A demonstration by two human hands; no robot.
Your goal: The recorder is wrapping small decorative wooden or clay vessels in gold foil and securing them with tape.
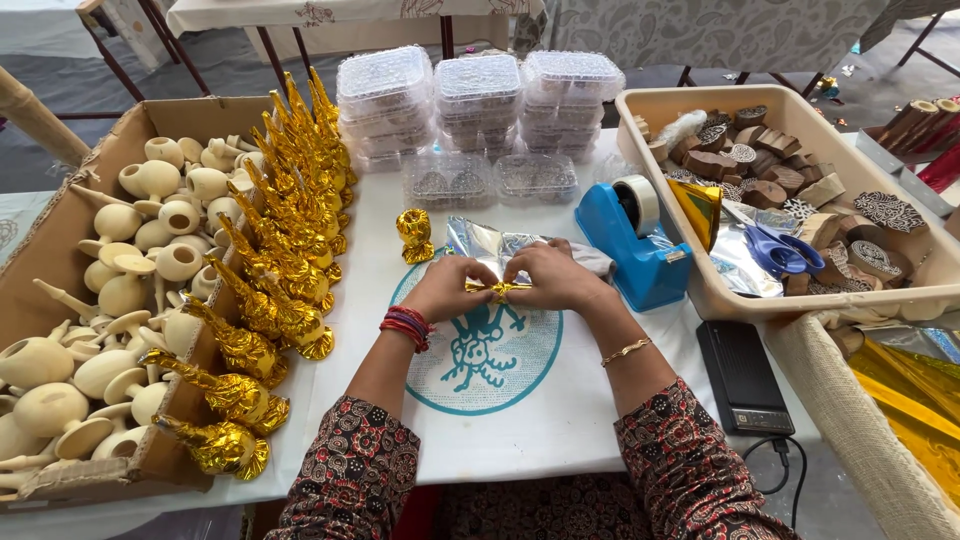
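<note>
Our left hand [448, 287] and right hand [553, 277] pinch opposite ends of the gold-wrapped piece [497, 290] (long axis lying crosswise), held equally near both, above the desk [560, 410] middle.

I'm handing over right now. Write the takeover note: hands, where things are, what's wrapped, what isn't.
Left hand and right hand together pinch a small gold-foil-wrapped piece above the table's round teal print.
One wrapped gold piece stands behind a loose foil sheet.
Done: row of gold-wrapped items along the cardboard box.
Left: bare wooden pieces in that box.
Tape dispenser sits right of the hands.
</note>
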